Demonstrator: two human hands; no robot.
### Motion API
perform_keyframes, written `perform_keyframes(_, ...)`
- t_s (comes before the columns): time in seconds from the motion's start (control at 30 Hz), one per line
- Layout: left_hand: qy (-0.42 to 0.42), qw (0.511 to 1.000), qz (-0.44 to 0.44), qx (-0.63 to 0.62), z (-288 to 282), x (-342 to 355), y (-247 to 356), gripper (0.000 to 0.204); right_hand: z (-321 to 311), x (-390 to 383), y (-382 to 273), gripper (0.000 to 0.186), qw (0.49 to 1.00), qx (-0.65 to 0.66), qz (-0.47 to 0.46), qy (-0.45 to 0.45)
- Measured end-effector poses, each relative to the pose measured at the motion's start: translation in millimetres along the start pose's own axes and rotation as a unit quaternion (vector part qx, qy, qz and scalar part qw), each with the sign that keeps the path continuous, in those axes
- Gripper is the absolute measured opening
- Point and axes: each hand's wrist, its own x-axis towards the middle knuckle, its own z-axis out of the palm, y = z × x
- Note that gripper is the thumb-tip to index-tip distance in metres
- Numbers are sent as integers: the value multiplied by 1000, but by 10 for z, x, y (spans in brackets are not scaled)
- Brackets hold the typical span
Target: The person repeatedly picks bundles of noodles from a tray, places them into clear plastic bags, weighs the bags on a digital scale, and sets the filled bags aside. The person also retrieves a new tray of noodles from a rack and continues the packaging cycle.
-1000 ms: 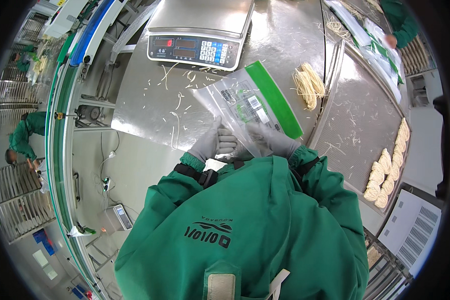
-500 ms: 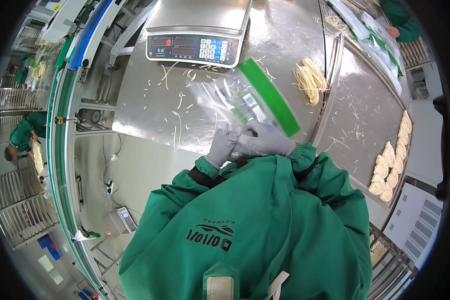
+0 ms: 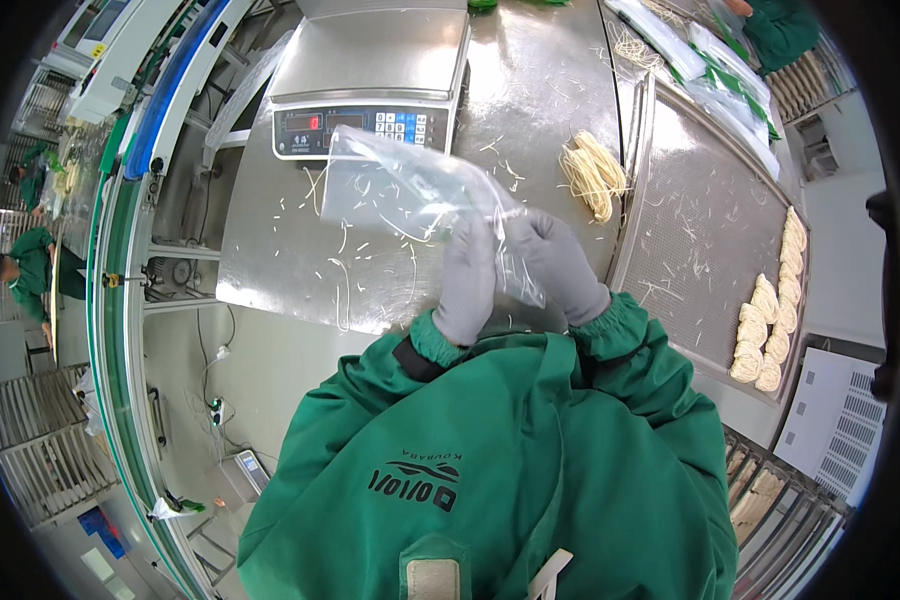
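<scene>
Both my hands wear light grey gloves and hold a clear plastic bag (image 3: 395, 190) over the near part of the metal table (image 3: 530, 100). My left hand (image 3: 467, 275) grips the bag from its left side, fingers pressed together and pointing away from me. My right hand (image 3: 558, 262) pinches it just to the right, close to the left fingertips. Most of the film spreads out to the left, in front of the weighing scale (image 3: 370, 60). A short piece hangs between my hands. Right of the bag, a loose bundle of pale noodles (image 3: 593, 175) lies on the table.
Scraps of noodle litter the steel tabletop. On the right, a perforated metal tray (image 3: 695, 220) holds several twisted noodle bundles (image 3: 767, 330) along its right side. Flat plastic bags (image 3: 725, 85) lie beyond it. A conveyor (image 3: 110, 330) runs along the left. Other people work at the edges.
The bag has turned, its green band no longer showing and its clear film now reaching left. My hands have moved slightly apart, the right hand rising. The view has shifted a little.
</scene>
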Motion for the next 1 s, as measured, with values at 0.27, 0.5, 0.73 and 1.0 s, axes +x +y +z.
perform_keyframes(0.27,-137,896,246,342,-83,-280,358,20,50,-390,-434,26,946,320,50,14)
perform_keyframes(0.5,-90,963,122,223,15,126,737,21,-163,-372,-567,20,909,-396,-82,-105)
perform_keyframes(0.73,41,880,267,391,56,230,1390,34,-297,-410,-1300,42,936,-235,-123,232)
perform_keyframes(1.0,-13,784,428,450,243,408,1392,53,-234,-622,-700,23,670,-658,-334,-84)
